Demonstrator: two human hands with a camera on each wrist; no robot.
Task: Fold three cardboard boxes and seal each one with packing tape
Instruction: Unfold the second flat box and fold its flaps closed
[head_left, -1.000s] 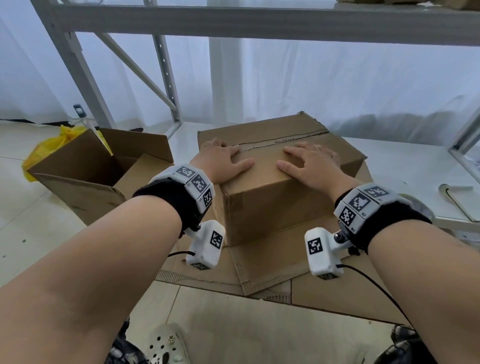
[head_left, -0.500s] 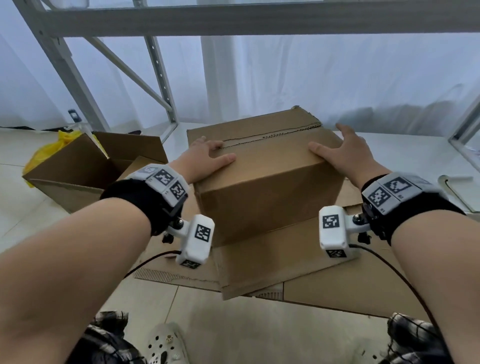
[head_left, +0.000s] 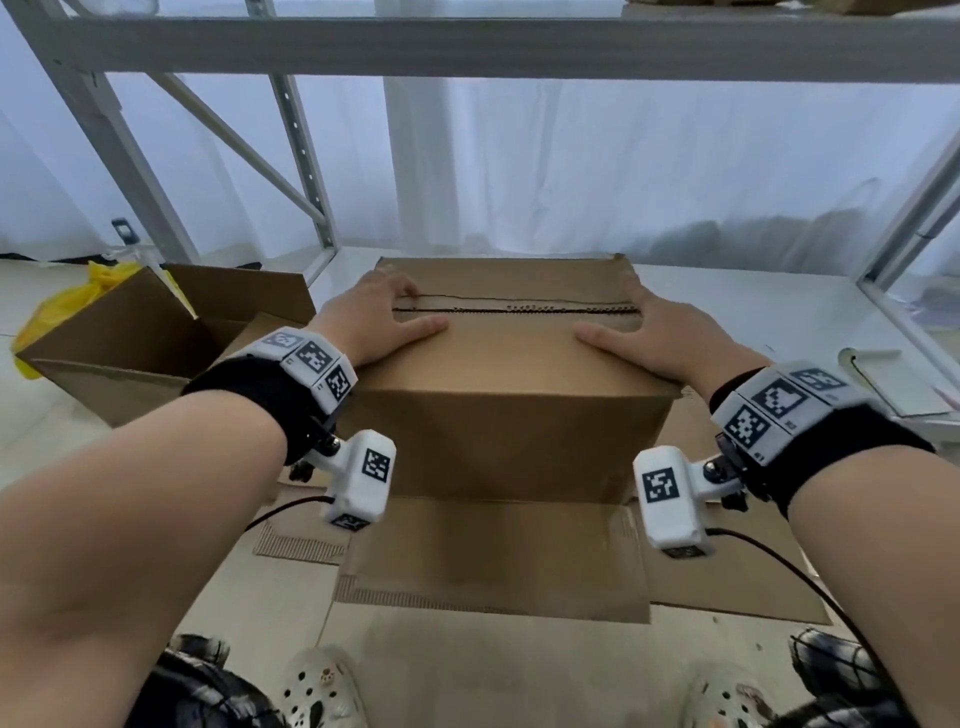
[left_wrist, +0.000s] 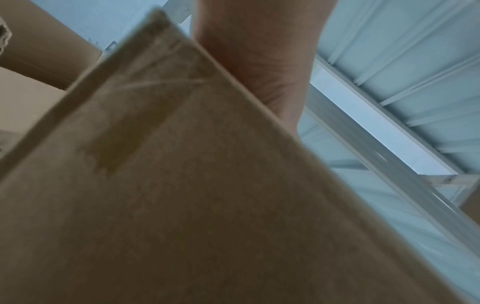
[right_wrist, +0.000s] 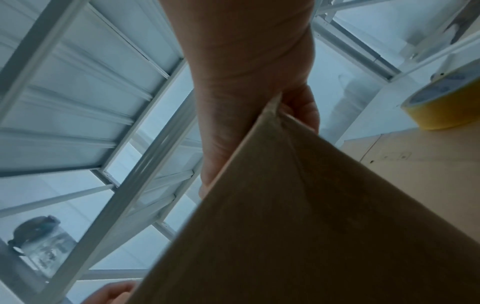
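**Both hands pressing the flaps shut, tape lying off to the right**

The left hand (head_left: 374, 317) is lying flat on the left end of the box (head_left: 511, 410), fingers straight across the seam (head_left: 514, 307), thumb pointing inward. The right hand (head_left: 647, 338) is mirroring it on the right end, palm down and fingers extended, with the outer fingers wrapping slightly over the top edge in the right wrist view. Neither hand is gripping anything; both are simply pressing the top flaps down.

The seam is running left to right between the two hands, and a dark gap is showing along it with no tape across it. The box is sitting on flattened cardboard (head_left: 493, 561) on the floor, directly in front of the person.

The tape roll (right_wrist: 441, 102) is lying beyond the box's right side, so the right hand is the nearer one; the left would probably be the one to keep the flaps closed.

An open box (head_left: 130, 332) is standing to the left, apparently unsealed on top.
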